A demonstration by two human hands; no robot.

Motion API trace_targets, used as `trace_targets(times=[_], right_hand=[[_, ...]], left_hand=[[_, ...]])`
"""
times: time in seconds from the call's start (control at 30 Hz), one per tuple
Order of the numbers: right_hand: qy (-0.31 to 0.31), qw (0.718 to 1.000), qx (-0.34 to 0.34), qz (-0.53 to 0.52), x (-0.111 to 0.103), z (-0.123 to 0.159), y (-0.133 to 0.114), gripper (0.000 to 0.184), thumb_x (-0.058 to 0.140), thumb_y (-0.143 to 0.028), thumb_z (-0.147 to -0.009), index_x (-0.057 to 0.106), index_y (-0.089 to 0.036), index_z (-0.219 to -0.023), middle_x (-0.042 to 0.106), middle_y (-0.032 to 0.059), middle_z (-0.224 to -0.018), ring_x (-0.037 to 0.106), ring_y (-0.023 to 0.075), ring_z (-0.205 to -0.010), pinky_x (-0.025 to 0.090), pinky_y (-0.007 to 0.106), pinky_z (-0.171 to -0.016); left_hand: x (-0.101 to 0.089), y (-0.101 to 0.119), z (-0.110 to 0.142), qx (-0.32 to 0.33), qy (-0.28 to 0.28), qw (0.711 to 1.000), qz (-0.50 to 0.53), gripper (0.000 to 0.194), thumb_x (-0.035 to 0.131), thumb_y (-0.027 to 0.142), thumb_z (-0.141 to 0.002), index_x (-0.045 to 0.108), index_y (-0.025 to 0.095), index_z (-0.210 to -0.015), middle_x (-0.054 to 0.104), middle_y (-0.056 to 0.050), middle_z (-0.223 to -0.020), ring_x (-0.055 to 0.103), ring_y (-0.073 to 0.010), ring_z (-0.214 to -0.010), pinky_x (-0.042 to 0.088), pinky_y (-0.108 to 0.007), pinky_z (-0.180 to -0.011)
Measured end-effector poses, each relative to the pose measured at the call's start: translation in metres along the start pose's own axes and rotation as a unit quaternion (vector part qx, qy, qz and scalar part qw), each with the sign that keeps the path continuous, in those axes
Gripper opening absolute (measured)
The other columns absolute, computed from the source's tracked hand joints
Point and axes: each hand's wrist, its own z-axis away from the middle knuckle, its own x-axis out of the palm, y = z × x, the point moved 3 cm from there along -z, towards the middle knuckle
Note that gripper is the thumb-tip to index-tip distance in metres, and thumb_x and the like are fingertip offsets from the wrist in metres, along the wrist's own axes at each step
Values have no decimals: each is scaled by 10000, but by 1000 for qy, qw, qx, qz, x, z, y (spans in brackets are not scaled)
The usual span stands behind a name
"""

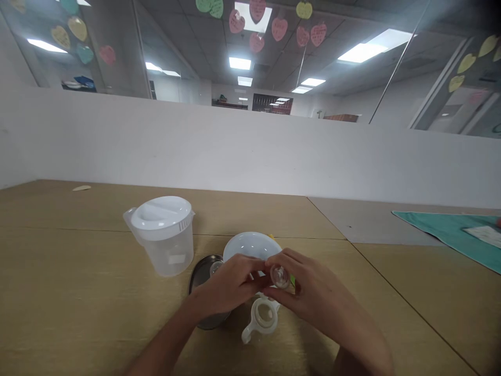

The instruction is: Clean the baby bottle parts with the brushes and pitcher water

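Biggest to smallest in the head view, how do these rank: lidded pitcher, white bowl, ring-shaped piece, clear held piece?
1. Lidded pitcher
2. White bowl, partly hidden
3. Ring-shaped piece
4. Clear held piece, partly covered

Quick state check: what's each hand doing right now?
Left hand: fingers curled; whether it grips anything cannot be told.
Right hand: closed, holding a small clear round piece.

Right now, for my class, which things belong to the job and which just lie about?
Likely in use: small clear object in the right hand; white bowl; metal tray; white handled ring.
Likely lying about: teal cloth; heart-shaped notes; lidded pitcher, perhaps.
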Motion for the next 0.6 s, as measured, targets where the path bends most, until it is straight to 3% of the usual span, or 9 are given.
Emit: trace_targets(times=[0.17,0.3,0.37,0.43,0.6], right_hand=[[-30,998,-11,46,7,11,4,132,558,-237,-775,578,-248,-905,628,-15,-833,555,125,-606,342,242,-529],[-71,995,2,67,14,10,8,146,609,-259,-733,581,-250,-876,641,-19,-832,583,179,-734,330,257,-574],[-94,992,19,79,17,6,9,165,629,-291,-716,589,-242,-868,643,-10,-799,578,194,-726,312,261,-565],[-114,989,36,90,21,1,9,223,648,-329,-696,597,-234,-891,636,0,-741,567,197,-685,294,262,-550],[-163,978,51,117,40,-19,7,409,722,-416,-595,615,-171,-905,640,58,-776,572,219,-701,294,259,-536]], left_hand=[[-17,-18,10,-92,18,986,-135,265,524,385,-805,619,228,-996,651,-18,-920,601,-146,-753,417,-223,-646],[-34,-63,23,-234,16,917,-322,188,562,326,-757,650,168,-808,661,-79,-831,609,-223,-776,414,-279,-640],[-36,-84,25,-293,-4,885,-362,162,610,291,-697,647,144,-754,660,-104,-786,614,-245,-758,421,-289,-627],[-32,-98,23,-312,-18,885,-345,152,646,284,-639,646,149,-709,656,-91,-718,617,-241,-715,427,-282,-604],[-15,-114,14,-314,-23,922,-224,95,684,193,-495,593,174,-515,535,3,-422,561,-189,-515,422,-266,-530]])
